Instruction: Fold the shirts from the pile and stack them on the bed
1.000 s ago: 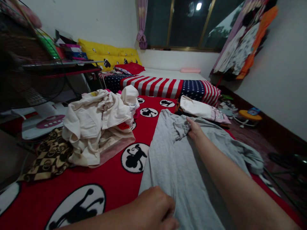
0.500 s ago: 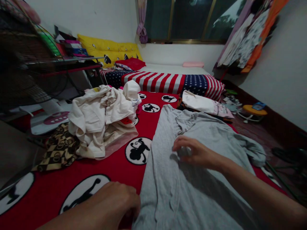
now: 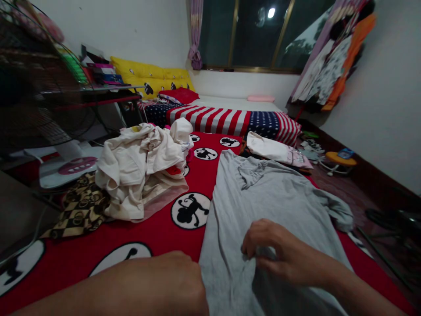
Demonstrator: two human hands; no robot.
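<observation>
Long-sleeved grey cloth shirt lies flat, slightly wrinkled, under the right hand and beyond its fingers. Right fingers bend down to the cloth, thumb apart with a gap showing; cannot tell if fabric is pinched. Left hand is curled at the shirt's near left edge, fingertips hidden; cannot tell if it grips.

Containers: small stacked boxes sit on a table, far ahead and left of the left fingers; contents hidden.

Shirt's long axis runs away from the person, bunched neckline ahead of the right fingers, toward the window. One sleeve lies crumpled ahead and right of the right fingers.

Edges: shirt's left edge runs forward from the left fingers; red blanket with black monkey prints is bare there, up to a heap of cream-white clothes. Far end stops just beside a folded white garment, ahead of the right fingers. Right side: narrow blanket strip, then floor with a round yellow-topped stool.
</observation>
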